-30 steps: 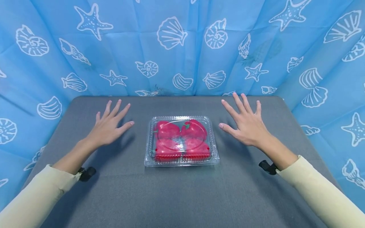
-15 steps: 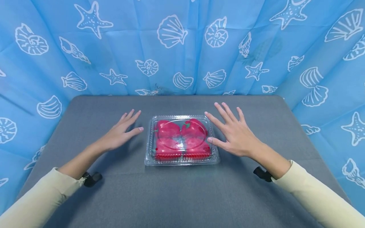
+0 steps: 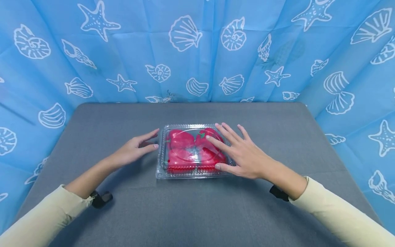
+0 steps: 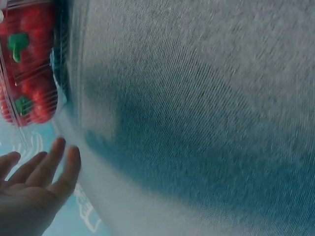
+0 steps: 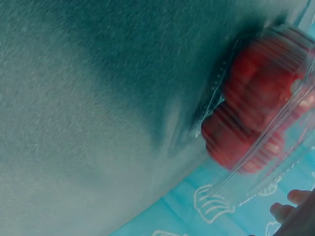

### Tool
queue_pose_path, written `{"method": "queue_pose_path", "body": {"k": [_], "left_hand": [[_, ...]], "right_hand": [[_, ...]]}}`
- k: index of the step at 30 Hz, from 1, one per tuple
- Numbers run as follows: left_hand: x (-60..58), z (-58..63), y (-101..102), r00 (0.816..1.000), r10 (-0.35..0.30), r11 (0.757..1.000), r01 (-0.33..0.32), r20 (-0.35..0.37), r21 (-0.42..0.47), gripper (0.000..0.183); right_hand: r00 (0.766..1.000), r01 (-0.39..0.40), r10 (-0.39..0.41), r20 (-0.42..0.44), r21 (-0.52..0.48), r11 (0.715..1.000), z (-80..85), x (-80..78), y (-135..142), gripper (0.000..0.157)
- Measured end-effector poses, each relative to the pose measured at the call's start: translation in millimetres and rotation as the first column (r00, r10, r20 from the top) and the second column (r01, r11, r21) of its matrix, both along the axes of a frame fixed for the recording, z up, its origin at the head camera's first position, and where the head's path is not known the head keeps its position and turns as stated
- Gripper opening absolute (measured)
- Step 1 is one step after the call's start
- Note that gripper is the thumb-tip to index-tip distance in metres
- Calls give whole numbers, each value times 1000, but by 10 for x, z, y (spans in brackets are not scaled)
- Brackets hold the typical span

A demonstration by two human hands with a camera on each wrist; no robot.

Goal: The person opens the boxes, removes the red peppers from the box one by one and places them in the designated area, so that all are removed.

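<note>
A clear plastic clamshell box (image 3: 192, 175) with its lid down lies mid-table. Inside it are several red bell peppers (image 3: 182, 141) with green stems, also visible through the wall in both wrist views. My left hand (image 3: 131, 151) is beside the box's left edge, thumb and fingers apart, fingertips right at the rim. Over the box's right part my right hand (image 3: 247, 156) spreads its fingers, overlapping the lid in the head view. Neither hand grips anything. In the left wrist view the fingers (image 4: 44, 169) appear loosely bent, with a gap between them and the box.
The box stands on a grey cloth-covered table (image 3: 191, 212) with rounded far corners. Behind and at both sides hangs a blue curtain (image 3: 135, 51) printed with white shells and starfish. A black wrist mount (image 3: 100, 199) sits below each forearm.
Both hands have moved inward towards the box, the left to its left edge and the right over its right side. The left hand's fingers have drawn closer together. The box has stayed put.
</note>
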State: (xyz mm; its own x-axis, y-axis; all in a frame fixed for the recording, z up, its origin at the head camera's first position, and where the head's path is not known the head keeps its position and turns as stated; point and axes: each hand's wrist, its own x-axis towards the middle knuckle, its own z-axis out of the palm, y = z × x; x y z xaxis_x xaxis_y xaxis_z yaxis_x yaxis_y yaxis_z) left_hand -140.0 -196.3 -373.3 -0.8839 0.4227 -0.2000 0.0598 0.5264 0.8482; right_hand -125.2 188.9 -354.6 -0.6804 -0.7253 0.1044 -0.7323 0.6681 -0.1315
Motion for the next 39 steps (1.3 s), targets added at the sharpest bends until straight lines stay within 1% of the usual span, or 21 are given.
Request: {"method": "queue_pose_path", "body": {"k": [2, 4, 6, 11, 13, 17, 23, 28, 36, 39], "left_hand": [[5, -7, 10, 999, 5, 998, -8, 43, 61, 68], [8, -10, 16, 996, 13, 995, -21, 83, 102, 66], [12, -13, 18, 991, 24, 988, -44, 132, 146, 65], [38, -30, 32, 968, 64, 968, -118, 241, 220, 68], [52, -39, 40, 960, 80, 959, -147, 270, 240, 69], [72, -65, 43, 948, 88, 949, -173, 305, 265, 68], [98, -116, 30, 934, 86, 944, -188, 347, 272, 72], [129, -151, 16, 921, 59, 934, -187, 385, 306, 73], [166, -202, 41, 894, 13, 930, -176, 447, 324, 82], [171, -209, 50, 889, 5, 926, -178, 457, 334, 84]], "right_hand": [[1000, -18, 18, 14, -8, 1000, -6, 17, -26, 87], [999, -41, 41, 21, -14, 999, -16, 33, -51, 87], [998, -66, 66, 21, -20, 998, -30, 51, -77, 88], [993, -122, 122, 7, -13, 992, -72, 111, -153, 88], [990, -141, 141, 6, -9, 990, -88, 133, -185, 87], [984, -177, 177, 14, -2, 984, -115, 161, -249, 85], [977, -213, 213, 21, 11, 977, -126, 189, -343, 79], [967, -256, 256, 9, 14, 967, -130, 200, -413, 76], [950, -313, 313, 8, 32, 949, -111, 217, -514, 78], [942, -336, 337, -2, 40, 941, -111, 218, -541, 77]]}}
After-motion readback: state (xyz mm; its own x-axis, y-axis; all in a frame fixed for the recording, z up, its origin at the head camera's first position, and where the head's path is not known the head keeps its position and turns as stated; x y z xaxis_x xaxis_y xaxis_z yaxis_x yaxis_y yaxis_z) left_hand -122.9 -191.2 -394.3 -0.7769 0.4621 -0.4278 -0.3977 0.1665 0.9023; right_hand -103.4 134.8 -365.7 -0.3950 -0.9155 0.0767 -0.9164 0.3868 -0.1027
